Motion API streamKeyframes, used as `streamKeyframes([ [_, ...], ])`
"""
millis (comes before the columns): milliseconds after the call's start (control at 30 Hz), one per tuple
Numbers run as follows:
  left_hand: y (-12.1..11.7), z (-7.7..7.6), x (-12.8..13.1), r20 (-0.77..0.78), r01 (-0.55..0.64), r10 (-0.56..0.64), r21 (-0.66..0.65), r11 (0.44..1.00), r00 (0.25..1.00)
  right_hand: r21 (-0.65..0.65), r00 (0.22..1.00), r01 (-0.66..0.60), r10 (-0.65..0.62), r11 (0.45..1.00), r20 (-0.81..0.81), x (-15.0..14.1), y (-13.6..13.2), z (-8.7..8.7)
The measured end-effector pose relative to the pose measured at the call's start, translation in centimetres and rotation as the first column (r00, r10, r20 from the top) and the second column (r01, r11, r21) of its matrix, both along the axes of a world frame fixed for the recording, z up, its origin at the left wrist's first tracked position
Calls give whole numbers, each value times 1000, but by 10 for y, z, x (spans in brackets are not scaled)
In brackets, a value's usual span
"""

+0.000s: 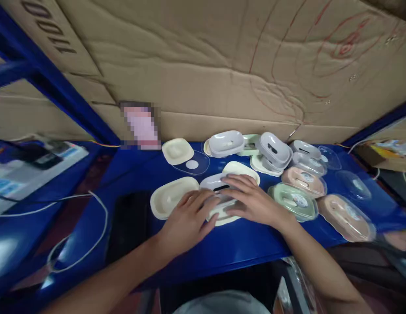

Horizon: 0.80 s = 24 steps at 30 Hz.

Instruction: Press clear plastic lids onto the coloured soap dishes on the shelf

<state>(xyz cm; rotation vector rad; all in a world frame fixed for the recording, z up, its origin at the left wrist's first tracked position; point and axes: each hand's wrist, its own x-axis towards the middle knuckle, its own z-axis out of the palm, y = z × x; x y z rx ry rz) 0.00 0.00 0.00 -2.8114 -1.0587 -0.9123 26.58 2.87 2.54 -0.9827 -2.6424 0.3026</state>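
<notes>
Both of my hands rest on a grey soap-dish-like insert seated in a cream tray at the middle of the blue table. My left hand presses on its near left side with fingers curled over it. My right hand lies over its right side, fingers stretched flat across the top. An empty cream tray sits just left of my left hand.
Several more trays lie behind and to the right: cream, grey, green and pink, some under clear lids. A dark phone-like slab and white cable lie left. Cardboard walls the back.
</notes>
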Motion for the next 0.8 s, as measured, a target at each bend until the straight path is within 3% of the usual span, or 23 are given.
streamKeyframes([
  [333,-5,0,5,-106,72,-65,73,995,992,-116,992,26,-12,993,122,3,-20,19],
  [533,-6,-2,2,-177,108,-94,73,991,980,-54,973,-3,15,999,229,-3,-28,20],
  [800,-3,-1,3,-218,91,-72,77,993,973,-29,983,32,-26,999,179,5,-26,14],
])
